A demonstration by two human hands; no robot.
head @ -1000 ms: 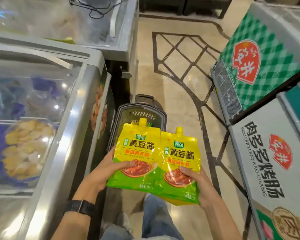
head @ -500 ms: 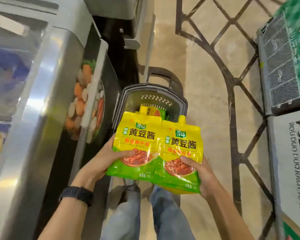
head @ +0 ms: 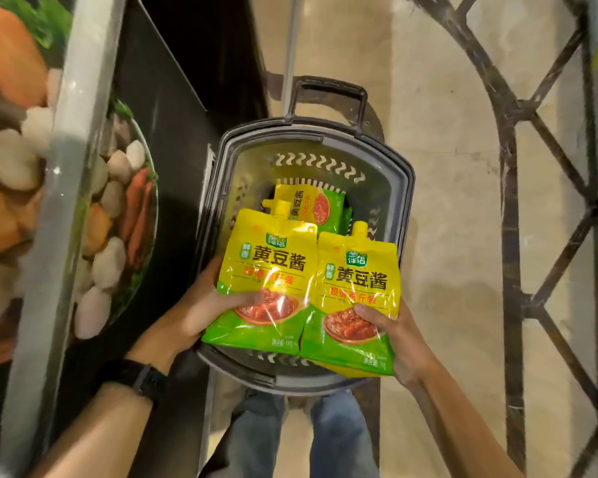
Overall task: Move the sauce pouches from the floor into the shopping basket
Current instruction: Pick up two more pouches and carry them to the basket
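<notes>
Above the near half of the shopping basket, two yellow-and-green sauce pouches were held side by side, spouts pointing away from you. The left pouch hung over the opening, and the right pouch had its lower corner out past the near rim. Your left grip held the left pouch by its lower part, thumb across the printed face; your right grip held the right pouch the same way. A yellow edge showed beneath the right pouch; whether it was a further pouch could not be told. A third pouch already lay flat on the basket bottom, toward the far end.

The step in hand appeared to be the lowering. It would likely have gone best had you:
- carried both pouches forward until each cleared the near rim;
- brought them down below the rim before letting go;
- laid them flat on or beside the third pouch, so that neither spout caught the slotted wall.

The basket stood on the tan floor, just beside the dark freezer cabinet on your left, leaving little room on that side.
</notes>
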